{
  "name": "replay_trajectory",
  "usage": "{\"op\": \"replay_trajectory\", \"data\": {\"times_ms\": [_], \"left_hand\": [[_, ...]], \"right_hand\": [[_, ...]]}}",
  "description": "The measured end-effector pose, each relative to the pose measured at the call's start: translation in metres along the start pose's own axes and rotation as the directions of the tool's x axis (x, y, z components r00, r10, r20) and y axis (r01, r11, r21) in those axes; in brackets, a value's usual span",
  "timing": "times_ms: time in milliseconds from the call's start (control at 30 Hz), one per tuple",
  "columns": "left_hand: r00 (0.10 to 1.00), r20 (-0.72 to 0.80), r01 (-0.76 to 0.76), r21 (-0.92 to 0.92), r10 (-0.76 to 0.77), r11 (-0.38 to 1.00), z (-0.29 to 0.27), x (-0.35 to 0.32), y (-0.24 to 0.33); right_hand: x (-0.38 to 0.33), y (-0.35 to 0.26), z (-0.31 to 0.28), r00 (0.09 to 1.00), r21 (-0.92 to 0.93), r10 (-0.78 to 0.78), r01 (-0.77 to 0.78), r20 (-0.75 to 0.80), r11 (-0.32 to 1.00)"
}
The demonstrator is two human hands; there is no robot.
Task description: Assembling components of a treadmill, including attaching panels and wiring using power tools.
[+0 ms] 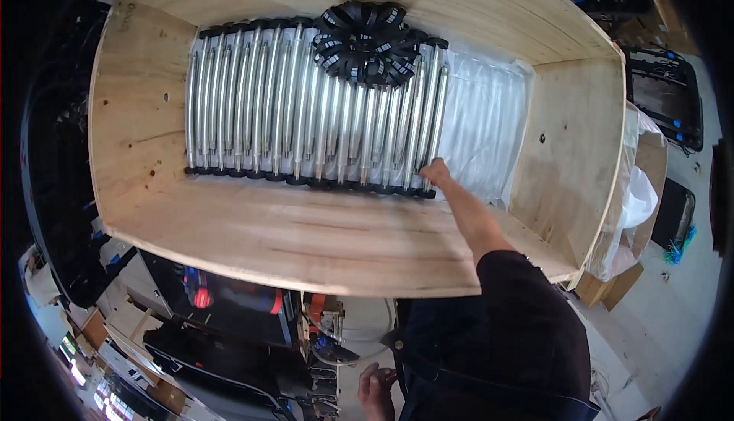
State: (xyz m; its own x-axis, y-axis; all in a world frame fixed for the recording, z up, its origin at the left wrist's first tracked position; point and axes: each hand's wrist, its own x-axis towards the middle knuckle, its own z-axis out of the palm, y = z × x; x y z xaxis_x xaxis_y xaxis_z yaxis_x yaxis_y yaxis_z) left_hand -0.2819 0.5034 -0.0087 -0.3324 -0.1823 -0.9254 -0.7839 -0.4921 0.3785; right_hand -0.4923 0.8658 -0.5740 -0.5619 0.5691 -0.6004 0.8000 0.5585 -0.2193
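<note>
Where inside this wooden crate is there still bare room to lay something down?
The free patch is the clear plastic sheet on the crate floor, between the last silver tube under the right hand and the crate's right end wall. Leftward the row of tubes lies packed side by side, with a bundle of black straps on top. The left hand is outside the crate.

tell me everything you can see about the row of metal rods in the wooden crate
The row of metal rods lies flat on the floor of the wooden crate, side by side on clear plastic sheeting. Each rod looks silvery and shiny with black caps at both ends. A pile of black ring-shaped parts rests on top near the far side. The right hand touches the near end of the rightmost rods.
</note>
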Motion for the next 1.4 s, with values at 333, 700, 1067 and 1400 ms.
{"op": "replay_trajectory", "data": {"times_ms": [333, 700, 1067, 1400], "left_hand": [[0.985, -0.036, -0.174, -0.102, 0.172, 0.979, 0.017, -0.003, 0.006], [0.439, 0.304, -0.818, 0.525, 0.845, 0.236, 0.019, -0.033, 0.079], [0.174, 0.719, -0.774, 0.523, 0.673, -0.358, -0.121, -0.137, 0.075], [0.671, 0.012, -0.654, -0.460, 0.741, 0.600, -0.232, -0.122, 0.007]], "right_hand": [[-0.122, -0.083, -0.159, 0.846, 0.831, -0.218, -0.371, 0.487, 0.415], [-0.437, -0.179, -0.359, 0.494, 0.740, -0.679, 0.101, 0.543, 0.665], [-0.615, -0.273, -0.361, -0.388, 0.436, -0.223, 0.644, 0.894, 0.629], [-0.531, -0.428, 0.043, 0.355, 0.222, -0.613, 0.711, 0.706, 0.668]]}}
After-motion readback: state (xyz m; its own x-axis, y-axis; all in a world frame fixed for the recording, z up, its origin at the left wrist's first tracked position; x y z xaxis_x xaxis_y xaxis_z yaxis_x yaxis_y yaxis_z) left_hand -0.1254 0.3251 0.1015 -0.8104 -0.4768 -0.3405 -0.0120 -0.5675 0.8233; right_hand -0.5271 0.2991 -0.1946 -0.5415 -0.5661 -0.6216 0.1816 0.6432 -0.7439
